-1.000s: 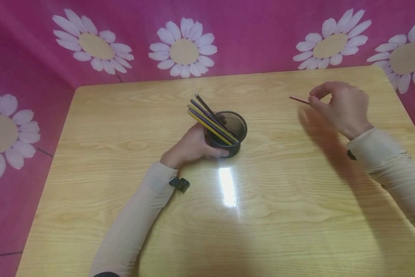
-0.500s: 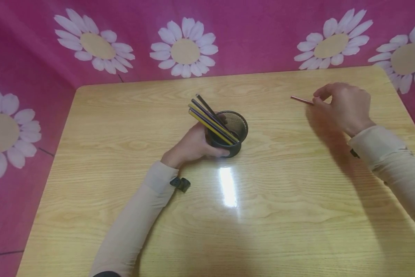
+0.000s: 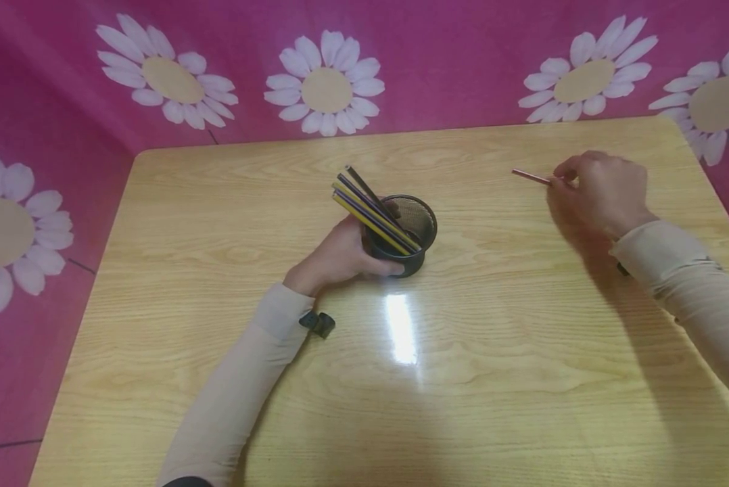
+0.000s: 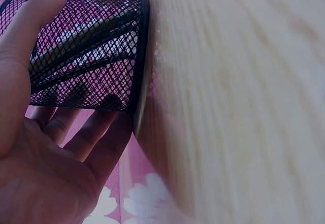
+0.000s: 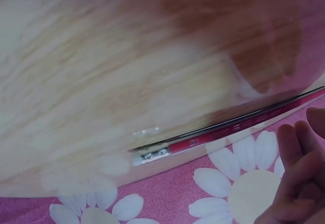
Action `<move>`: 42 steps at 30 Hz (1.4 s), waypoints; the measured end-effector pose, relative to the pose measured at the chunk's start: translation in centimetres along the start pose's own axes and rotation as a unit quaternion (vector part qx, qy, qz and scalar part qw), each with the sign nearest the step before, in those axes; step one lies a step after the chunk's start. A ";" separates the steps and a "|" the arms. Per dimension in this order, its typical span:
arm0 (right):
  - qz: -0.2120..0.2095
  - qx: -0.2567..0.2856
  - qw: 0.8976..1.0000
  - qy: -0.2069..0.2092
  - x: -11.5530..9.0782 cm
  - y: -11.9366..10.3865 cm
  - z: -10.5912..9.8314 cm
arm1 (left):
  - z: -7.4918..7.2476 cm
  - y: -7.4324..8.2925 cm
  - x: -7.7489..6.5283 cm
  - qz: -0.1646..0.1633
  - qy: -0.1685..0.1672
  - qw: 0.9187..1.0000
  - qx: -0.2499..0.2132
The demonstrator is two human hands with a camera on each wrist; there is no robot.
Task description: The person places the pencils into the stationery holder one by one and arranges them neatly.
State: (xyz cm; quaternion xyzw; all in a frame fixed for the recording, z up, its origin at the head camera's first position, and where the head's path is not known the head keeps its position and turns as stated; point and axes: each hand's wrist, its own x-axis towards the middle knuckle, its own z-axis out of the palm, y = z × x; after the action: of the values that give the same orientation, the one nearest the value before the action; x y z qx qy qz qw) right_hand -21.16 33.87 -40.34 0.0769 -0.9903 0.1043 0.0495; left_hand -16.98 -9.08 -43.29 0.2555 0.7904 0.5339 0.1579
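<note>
My left hand (image 3: 334, 251) grips a black mesh pencil cup (image 3: 412, 258) near the table's middle. Several pencils (image 3: 370, 213), dark and yellow, lean leftward out of it. In the left wrist view the thumb lies along the mesh (image 4: 91, 51), with the fingers round its other side. At the right, my right hand (image 3: 610, 189) pinches a red pencil (image 3: 530, 177) between thumb and fingertips. The pencil lies flat at the table surface, its eraser end pointing left. The right wrist view shows its metal ferrule (image 5: 155, 155); that view's edge cuts off the contact with the fingers.
The wood-grain table (image 3: 492, 379) carries a bright light reflection in the middle. A pink cloth (image 3: 450, 61) with large white flowers hangs behind the table and on its left. A small black device (image 3: 318, 324) sits at the left cuff.
My right hand has shifted slightly right along the pencil, and its raised index finger has come down towards the thumb. The pencil and the left hand with the cup have stayed in place.
</note>
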 end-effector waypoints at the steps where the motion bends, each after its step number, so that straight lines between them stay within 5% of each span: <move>1: -0.001 -0.003 1.000 0.000 0.0 0.1 0.0 | 0.0 -0.2 0.0 -0.002 0.000 1.000 0.000; 6: -0.019 -0.014 1.000 0.020 0.0 0.3 0.5 | 0.1 -1.0 0.3 -0.003 0.001 1.000 -0.004; 24: -0.048 -0.020 0.998 0.041 -0.2 0.8 0.8 | 0.0 0.5 -0.1 0.003 0.001 1.000 0.005; 31: -0.060 -0.006 0.997 0.057 -0.5 -0.2 0.1 | 0.0 -0.8 0.4 -0.006 0.002 1.000 0.004; 42: -0.090 0.027 0.991 0.099 -0.9 -2.9 -0.6 | 0.0 1.1 -0.3 -0.003 0.003 1.000 0.010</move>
State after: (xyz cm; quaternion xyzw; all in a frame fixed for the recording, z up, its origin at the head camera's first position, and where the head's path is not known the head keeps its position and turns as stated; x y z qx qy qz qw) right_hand -19.78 31.30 -39.22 0.1559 -0.9665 0.1337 0.1543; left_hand -16.47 -8.88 -42.31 0.2529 0.7969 0.5262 0.1551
